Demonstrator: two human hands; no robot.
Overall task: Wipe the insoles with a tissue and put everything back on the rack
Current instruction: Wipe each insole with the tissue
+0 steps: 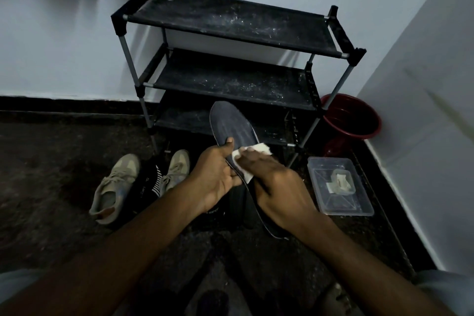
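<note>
Fingers (pixel 234 174) of the left hand (pixel 218 179) curl under the edge of the insole (pixel 230 123), thumb clamped on top: a mid-length grip, probably to steady it against rubbing. Right hand (pixel 282 195) fingers lie fairly straight on the tissue (pixel 259 149), pressing it flat to the grey top face; blurred, thumb position unclear. Insole is held in the air between both hands, top face up. Its long axis runs from the heel near the body to the toe, which points away and slightly left toward the rack (pixel 230 20). 2 shoes (pixel 112 187) on the floor at left, clear box (pixel 338 187) at right. Rack has 3 dusty shelves, with a red bucket (pixel 351 120) beside it.
</note>
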